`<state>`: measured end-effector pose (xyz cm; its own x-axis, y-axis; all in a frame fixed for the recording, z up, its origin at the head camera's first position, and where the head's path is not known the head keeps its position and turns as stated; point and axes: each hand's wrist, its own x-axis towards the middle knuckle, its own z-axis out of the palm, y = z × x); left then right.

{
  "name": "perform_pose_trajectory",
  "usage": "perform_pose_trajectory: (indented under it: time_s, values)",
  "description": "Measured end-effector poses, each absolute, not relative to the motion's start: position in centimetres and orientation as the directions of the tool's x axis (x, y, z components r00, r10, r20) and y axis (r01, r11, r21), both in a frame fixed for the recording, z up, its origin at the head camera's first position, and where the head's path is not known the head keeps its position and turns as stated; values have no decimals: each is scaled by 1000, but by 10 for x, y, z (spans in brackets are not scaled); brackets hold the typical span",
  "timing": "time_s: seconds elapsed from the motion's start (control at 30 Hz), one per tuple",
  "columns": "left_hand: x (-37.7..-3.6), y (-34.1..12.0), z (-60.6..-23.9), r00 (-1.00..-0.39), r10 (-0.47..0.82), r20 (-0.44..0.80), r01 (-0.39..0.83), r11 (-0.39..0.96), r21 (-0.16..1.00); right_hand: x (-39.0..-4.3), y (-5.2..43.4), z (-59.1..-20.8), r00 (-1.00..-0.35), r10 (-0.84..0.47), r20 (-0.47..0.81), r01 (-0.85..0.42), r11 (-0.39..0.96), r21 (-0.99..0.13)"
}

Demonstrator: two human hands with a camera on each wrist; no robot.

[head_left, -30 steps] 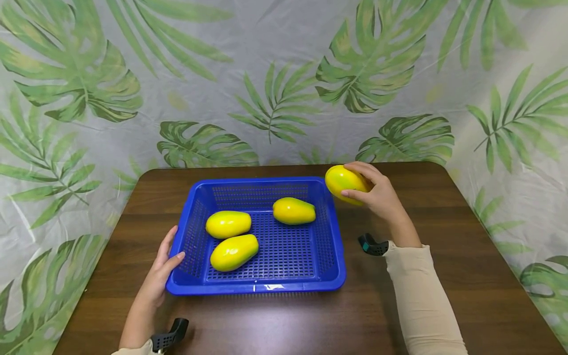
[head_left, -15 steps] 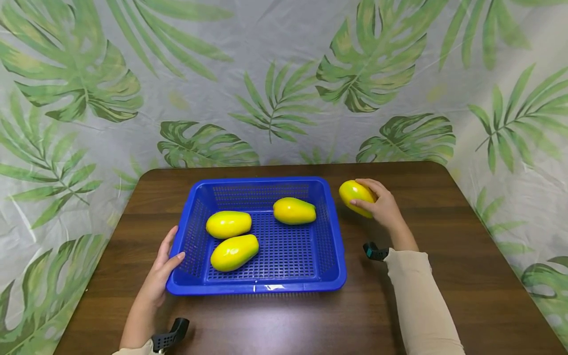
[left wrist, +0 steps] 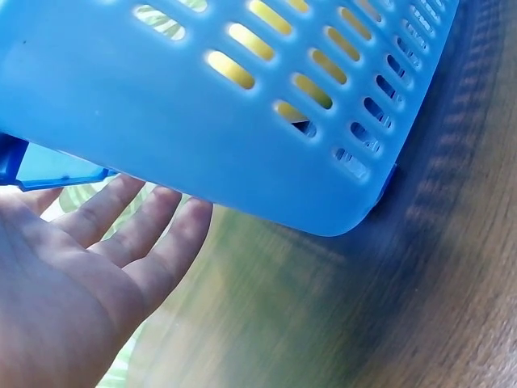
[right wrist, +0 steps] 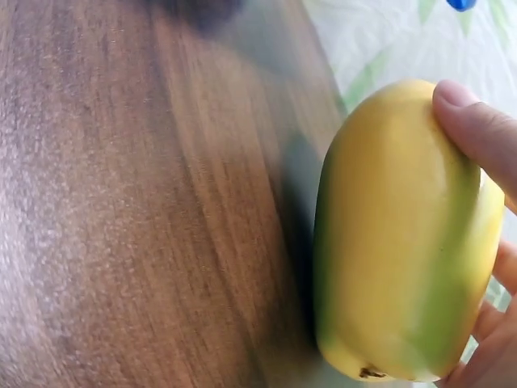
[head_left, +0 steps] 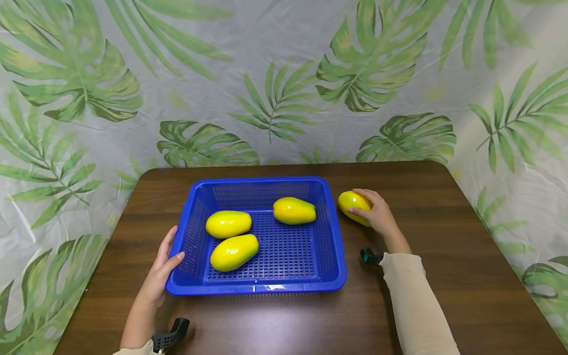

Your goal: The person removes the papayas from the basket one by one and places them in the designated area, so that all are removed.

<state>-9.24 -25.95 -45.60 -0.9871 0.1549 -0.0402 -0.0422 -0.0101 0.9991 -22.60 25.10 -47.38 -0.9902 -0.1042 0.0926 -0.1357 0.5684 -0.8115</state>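
At the basket's three o'clock, right hand pinches yellow fruit; at nine, left hand pinches rim; gentleness should prevent rolling.

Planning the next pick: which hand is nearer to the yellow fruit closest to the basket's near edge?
Left. The left hand holds the blue basket by its left rim, left of that yellow fruit. The right hand is farther, outside the basket's right side, gripping another fruit.
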Motion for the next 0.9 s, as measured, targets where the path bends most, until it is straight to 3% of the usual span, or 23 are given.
perform_pose_trajectory:
  time_s: [0.43,0.9]
  values:
    - [-92,-259,-456,-988,151,-43,-46,-19,999,-225,249,-475,-991,-114,76,-127,560,-819]
    - [-92,-259,-457,-988,146,-42,-48,-34,998,-224,246,-467,-986,-87,144,-168,518,-839]
